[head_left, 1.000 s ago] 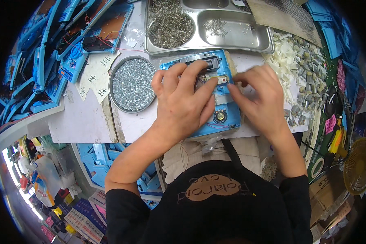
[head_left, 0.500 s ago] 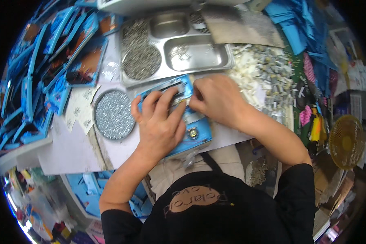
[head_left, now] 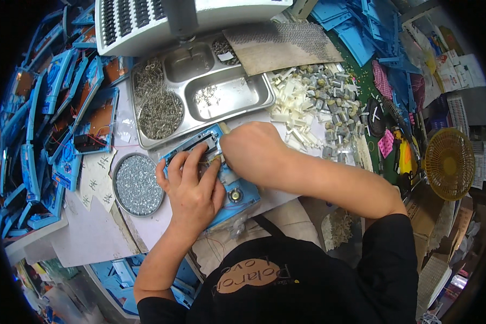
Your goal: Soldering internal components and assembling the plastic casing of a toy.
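The left hand (head_left: 191,186) lies with fingers spread wide on the blue case (head_left: 248,195) on the worktop (head_left: 94,237), maybe to stop it sliding. The right hand (head_left: 256,151) works at two o'clock (I can't tell what it holds). Silver bits (head_left: 139,185) sit at nine o'clock, likely for easy reach.

Right hand (head_left: 256,148) now curled in at the blue casing (head_left: 247,193).
Its thumb and fingertips, visible 1 second ago, are hidden; the right forearm (head_left: 337,184) slants more sideways. A white foam box (head_left: 237,16) and grey cylindrical tool (head_left: 180,16) have entered view.
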Demonstrator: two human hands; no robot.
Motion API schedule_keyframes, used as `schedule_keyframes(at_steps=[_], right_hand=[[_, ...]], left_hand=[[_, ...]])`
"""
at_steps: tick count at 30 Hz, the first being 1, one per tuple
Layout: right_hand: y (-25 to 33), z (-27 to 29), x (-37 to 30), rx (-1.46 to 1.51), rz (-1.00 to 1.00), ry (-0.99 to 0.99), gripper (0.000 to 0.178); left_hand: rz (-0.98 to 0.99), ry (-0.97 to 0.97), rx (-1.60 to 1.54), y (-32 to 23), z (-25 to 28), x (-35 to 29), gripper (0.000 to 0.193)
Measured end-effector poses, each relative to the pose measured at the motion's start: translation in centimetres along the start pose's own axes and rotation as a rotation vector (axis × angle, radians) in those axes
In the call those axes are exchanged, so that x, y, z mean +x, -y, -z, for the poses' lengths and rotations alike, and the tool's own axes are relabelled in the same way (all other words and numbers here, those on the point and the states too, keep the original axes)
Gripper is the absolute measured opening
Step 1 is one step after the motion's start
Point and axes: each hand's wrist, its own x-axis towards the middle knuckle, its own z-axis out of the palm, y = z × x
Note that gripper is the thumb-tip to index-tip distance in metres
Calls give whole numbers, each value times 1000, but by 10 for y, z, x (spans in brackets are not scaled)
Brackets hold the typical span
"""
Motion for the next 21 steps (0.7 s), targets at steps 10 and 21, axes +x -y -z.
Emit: schedule_keyframes(at_steps=[10,21], right_hand=[[-210,112,26,-3,-400,-615,34],[-558,226,12,-764,-768,-377,59]], left_hand=[[-64,73,-163,10,11,24,29],[-252,192,-206,34,21,46,24]])
